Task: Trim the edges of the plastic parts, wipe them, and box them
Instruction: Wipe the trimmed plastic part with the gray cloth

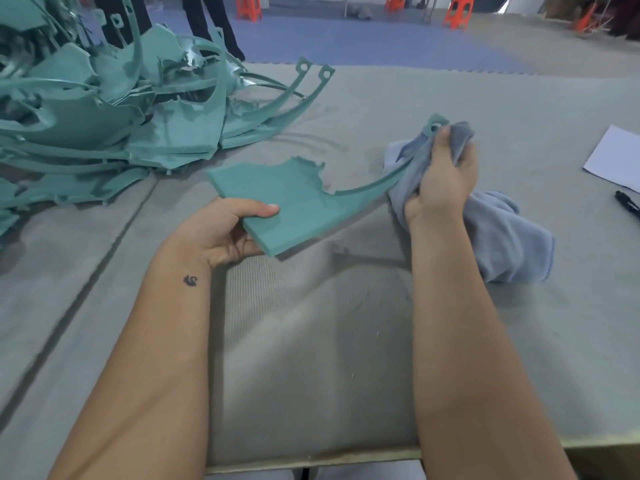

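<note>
A teal plastic part (291, 199), a flat wedge with a long curved arm, is held just above the grey table. My left hand (228, 230) grips its wide near corner, thumb on top. My right hand (441, 178) holds a blue-grey cloth (505, 237) wrapped round the far end of the curved arm; the arm's tip with a hole sticks out above my fingers. The rest of the cloth trails down onto the table to the right.
A large heap of teal plastic parts (104, 109) fills the table's left side. A white sheet of paper (616, 157) and a black pen-like tool (627, 202) lie at the right edge. Orange stools (458, 12) and a person's legs (207, 22) stand beyond the table.
</note>
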The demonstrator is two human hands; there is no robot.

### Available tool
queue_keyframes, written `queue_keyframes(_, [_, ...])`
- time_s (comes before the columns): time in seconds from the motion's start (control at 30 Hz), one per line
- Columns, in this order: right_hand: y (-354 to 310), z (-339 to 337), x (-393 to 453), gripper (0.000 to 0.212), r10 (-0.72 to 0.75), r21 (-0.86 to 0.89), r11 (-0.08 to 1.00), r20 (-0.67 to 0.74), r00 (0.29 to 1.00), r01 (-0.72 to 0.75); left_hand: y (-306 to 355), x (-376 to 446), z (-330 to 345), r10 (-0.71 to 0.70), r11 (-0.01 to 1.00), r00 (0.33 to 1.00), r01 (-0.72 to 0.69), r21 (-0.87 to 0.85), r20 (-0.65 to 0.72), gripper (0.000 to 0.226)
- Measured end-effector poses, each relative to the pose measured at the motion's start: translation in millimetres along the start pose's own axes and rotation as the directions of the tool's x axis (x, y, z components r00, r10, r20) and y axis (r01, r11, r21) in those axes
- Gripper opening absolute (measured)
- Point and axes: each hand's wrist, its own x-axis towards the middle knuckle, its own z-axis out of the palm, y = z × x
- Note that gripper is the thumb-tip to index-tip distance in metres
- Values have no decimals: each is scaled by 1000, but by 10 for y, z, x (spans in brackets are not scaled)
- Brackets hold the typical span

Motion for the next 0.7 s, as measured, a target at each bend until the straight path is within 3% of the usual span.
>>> queue_keyframes(0.13, [-3, 8, -18, 15, 18, 34, 999, -11, 1000, -18, -3, 22, 27, 49, 998, 998, -47, 38, -48, 23])
queue_keyframes(0.27, [99, 206, -275, 14, 39, 62, 997, 80, 996, -44, -57, 86, 228, 128, 985, 991, -131, -112, -31, 26])
queue_keyframes(0.4, [259, 356, -550, 21, 74, -60, 996, 188, 979, -64, -110, 158, 423, 271, 942, 960, -279, -187, -68, 21])
queue_keyframes(0.53, [338, 422, -752, 8, 181, -214, 971, 346, 920, -111, -142, 213, 464, 378, 871, 908, -415, -264, -180, 21])
queue_keyframes(0.7, [321, 434, -724, 5, 142, -451, 892, 318, 937, 18, -169, 238, 469, 373, 882, 910, -409, -235, -182, 18])
